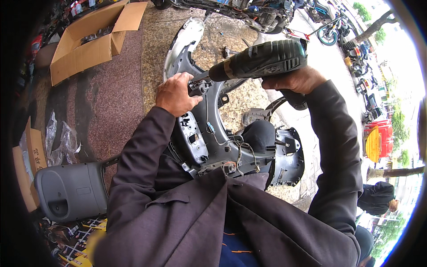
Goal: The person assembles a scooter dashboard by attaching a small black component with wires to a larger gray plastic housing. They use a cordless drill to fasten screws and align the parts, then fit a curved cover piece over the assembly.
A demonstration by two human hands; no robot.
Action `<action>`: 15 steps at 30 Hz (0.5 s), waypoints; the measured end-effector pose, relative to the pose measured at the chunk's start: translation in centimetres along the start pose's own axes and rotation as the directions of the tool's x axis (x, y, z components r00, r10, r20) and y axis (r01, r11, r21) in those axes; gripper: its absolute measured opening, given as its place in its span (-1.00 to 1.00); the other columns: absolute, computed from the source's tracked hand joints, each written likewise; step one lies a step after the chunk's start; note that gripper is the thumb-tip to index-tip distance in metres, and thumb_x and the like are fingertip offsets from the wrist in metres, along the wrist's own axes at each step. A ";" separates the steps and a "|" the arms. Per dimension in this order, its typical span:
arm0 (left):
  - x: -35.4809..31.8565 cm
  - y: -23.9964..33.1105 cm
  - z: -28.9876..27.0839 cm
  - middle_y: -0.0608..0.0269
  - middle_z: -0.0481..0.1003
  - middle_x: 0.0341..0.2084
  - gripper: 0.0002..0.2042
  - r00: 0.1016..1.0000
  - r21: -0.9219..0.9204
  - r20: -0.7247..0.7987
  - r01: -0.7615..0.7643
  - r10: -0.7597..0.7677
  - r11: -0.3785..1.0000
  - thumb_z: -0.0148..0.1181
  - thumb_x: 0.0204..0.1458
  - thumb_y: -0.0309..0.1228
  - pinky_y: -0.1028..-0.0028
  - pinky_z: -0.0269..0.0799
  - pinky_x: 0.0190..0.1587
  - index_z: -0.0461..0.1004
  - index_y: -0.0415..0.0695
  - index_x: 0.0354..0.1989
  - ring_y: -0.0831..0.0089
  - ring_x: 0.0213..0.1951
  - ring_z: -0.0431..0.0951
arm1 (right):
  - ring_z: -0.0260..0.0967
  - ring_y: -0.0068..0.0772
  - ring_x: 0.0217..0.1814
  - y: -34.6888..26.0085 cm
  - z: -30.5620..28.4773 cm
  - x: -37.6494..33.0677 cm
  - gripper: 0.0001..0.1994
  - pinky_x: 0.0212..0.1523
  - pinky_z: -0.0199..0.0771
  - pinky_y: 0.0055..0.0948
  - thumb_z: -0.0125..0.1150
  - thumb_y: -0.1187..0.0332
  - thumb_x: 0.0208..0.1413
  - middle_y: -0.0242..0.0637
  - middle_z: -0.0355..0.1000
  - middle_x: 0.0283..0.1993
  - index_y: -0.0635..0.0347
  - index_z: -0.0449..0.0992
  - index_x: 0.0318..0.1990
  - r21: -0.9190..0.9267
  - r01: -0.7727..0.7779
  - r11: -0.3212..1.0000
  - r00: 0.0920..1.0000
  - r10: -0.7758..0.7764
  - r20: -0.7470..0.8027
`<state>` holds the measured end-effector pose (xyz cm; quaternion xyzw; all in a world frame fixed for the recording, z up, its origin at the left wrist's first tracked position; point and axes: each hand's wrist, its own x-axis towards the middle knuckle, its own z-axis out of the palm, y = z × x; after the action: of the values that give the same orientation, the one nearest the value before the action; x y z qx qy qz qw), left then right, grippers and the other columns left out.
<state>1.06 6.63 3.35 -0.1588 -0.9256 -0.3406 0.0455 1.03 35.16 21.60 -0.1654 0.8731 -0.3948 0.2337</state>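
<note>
My right hand (pixel 297 81) is wrapped round the handle of a dark cordless drill (pixel 267 59). The drill lies nearly level and points left, its bit reaching a small black fitting (pixel 198 87) on a scooter body panel. With thumb and fingers apart on either side of that fitting, my left hand (pixel 176 95) grips it against the panel. The grey and black plastic panel (pixel 209 113) rests before me by my lap, with a thin cable and a small blue connector (pixel 210 127) along it. Exactly where the bit tip meets the fitting is hard to see.
A wiring bundle (pixel 240 151) hangs off the panel's near end. An open cardboard box (pixel 84 53) stands at the far left, a grey plastic cover (pixel 73 189) at the near left. A partly stripped scooter (pixel 262 18) is ahead; a person (pixel 377 198) is at the right.
</note>
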 end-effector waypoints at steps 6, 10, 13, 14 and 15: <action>0.0 -0.2 0.0 0.01 0.57 -0.09 -0.46 1.000 -0.001 0.008 0.001 -0.001 1.000 0.53 -0.21 -0.23 0.16 0.51 0.03 0.51 -0.20 -0.04 0.05 -0.03 0.60 | 0.53 -0.38 -0.01 -0.1 -0.4 1.4 -0.50 0.08 0.53 -0.36 0.53 0.48 -0.05 -0.25 0.61 -0.02 0.16 0.56 0.11 -0.079 0.007 0.997 0.999 -0.004 0.047; 0.0 -0.3 0.1 0.01 0.58 -0.11 -0.48 1.000 0.002 -0.022 -0.015 0.015 1.000 0.54 -0.22 -0.25 0.15 0.51 0.01 0.51 -0.20 -0.07 0.04 -0.06 0.60 | 0.54 -0.36 0.00 -0.7 -1.0 2.1 -0.49 0.09 0.52 -0.38 0.55 0.38 -0.05 -0.22 0.61 0.00 0.12 0.58 0.12 -0.186 -0.032 0.982 0.995 0.050 0.088; 0.1 -0.4 0.2 0.03 0.58 -0.15 -0.50 0.997 -0.032 -0.049 -0.063 0.062 0.997 0.54 -0.24 -0.28 0.15 0.51 -0.01 0.51 -0.19 -0.10 0.04 -0.09 0.61 | 0.54 -0.36 -0.01 -0.7 -1.6 2.6 -0.52 0.08 0.52 -0.38 0.55 0.34 -0.06 -0.22 0.62 -0.01 0.13 0.60 0.08 -0.388 -0.003 0.922 0.990 0.057 0.128; 0.2 -0.5 0.2 0.04 0.58 -0.19 -0.51 0.998 -0.047 -0.034 -0.056 0.055 0.997 0.55 -0.25 -0.29 0.15 0.51 -0.03 0.51 -0.19 -0.13 0.04 -0.11 0.61 | 0.56 -0.36 -0.07 -0.5 -1.6 2.8 -0.54 0.04 0.54 -0.38 0.56 0.33 -0.07 -0.21 0.63 -0.06 0.14 0.62 0.04 -0.401 -0.011 0.916 0.995 0.052 0.090; 0.1 -0.6 0.2 0.04 0.58 -0.20 -0.51 0.999 -0.035 -0.024 -0.032 0.031 0.999 0.55 -0.25 -0.29 0.15 0.51 -0.04 0.51 -0.18 -0.13 0.04 -0.11 0.61 | 0.56 -0.36 -0.08 -0.4 -1.7 2.9 -0.55 0.03 0.54 -0.38 0.56 0.33 -0.07 -0.21 0.64 -0.07 0.14 0.62 0.03 -0.359 -0.016 0.933 0.996 0.045 0.071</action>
<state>0.78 6.40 2.84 -0.1703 -0.9161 -0.3581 0.0587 -2.25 34.54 22.07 -0.2068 0.9230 -0.2189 0.2397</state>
